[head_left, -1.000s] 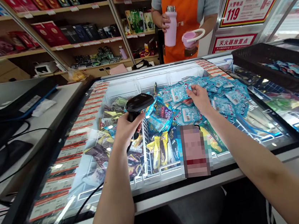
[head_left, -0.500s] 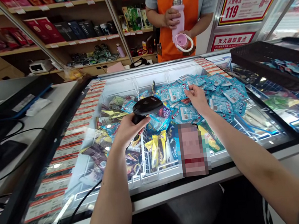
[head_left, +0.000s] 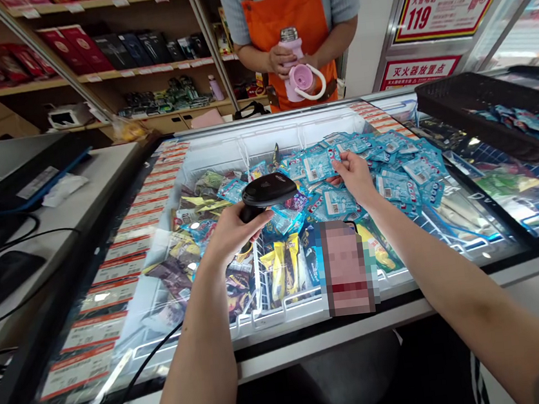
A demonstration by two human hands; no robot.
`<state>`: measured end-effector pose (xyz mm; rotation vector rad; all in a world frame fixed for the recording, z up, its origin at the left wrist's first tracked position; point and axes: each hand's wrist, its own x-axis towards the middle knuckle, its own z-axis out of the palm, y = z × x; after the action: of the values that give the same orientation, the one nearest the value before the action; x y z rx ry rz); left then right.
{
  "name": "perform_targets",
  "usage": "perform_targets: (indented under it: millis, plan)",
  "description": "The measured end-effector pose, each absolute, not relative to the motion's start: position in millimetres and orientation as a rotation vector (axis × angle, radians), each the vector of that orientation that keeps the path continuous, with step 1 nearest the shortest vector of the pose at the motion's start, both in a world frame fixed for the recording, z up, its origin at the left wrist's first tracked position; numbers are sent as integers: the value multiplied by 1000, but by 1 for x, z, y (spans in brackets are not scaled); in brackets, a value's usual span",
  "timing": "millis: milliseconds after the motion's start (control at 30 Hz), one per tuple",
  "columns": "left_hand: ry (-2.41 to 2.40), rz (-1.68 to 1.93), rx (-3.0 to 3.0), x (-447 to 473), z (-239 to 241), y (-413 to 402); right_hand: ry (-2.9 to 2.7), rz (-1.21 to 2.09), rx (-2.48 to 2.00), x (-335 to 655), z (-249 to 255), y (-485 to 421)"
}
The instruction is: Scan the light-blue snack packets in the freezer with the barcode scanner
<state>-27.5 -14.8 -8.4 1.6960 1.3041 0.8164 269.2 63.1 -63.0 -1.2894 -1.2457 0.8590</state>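
My left hand (head_left: 228,234) is wrapped round the grip of a black barcode scanner (head_left: 266,190), whose head points right over an open chest freezer (head_left: 262,139). My right hand (head_left: 355,178) pinches the edge of a light blue ice-cream packet (head_left: 318,166) that shows a white barcode label, just right of the scanner head. Several more blue packets (head_left: 402,170) are heaped around that hand. The scanner's black cable (head_left: 139,388) trails down over the freezer's front edge.
Yellow and dark wrapped ice creams (head_left: 284,268) fill wire baskets in the freezer. A person in an orange apron (head_left: 295,21) stands behind it with a pink bottle (head_left: 294,69). A black crate (head_left: 486,102) lies at right, a counter with cables (head_left: 19,224) at left, shelves behind.
The scanner has moved a little right, closer to the packet in my right hand. The person behind has brought the pink bottle and its lid together and shifted left.
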Motion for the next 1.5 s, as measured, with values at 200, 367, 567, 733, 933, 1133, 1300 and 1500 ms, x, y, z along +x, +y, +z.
perform_targets:
  millis: [200,367,567,733,933,1133,1300,1500]
  plan:
    - [1299,826,1679,-26,-8,-16,-1246,844,-1245,269,-65,64]
    - [1304,816,1680,-26,-9,-16,-1245,852,-1270,269,-66,65]
    - [1314,802,1679,-27,-8,-16,-1267,837,-1255,269,-66,64]
    - [1322,791,1685,-26,-8,-16,-1275,831,-1285,268,-64,63]
    - [1326,770,1707,-25,-5,-17,-1280,828,-1263,267,-62,60]
    - [1334,751,1732,-22,-4,-18,-1308,792,-1297,265,-61,59]
    - [1340,749,1749,-23,-5,-18,-1324,769,-1300,265,-62,58]
    - [1369,734,1756,-21,0,-19,-1340,760,-1297,264,-62,57]
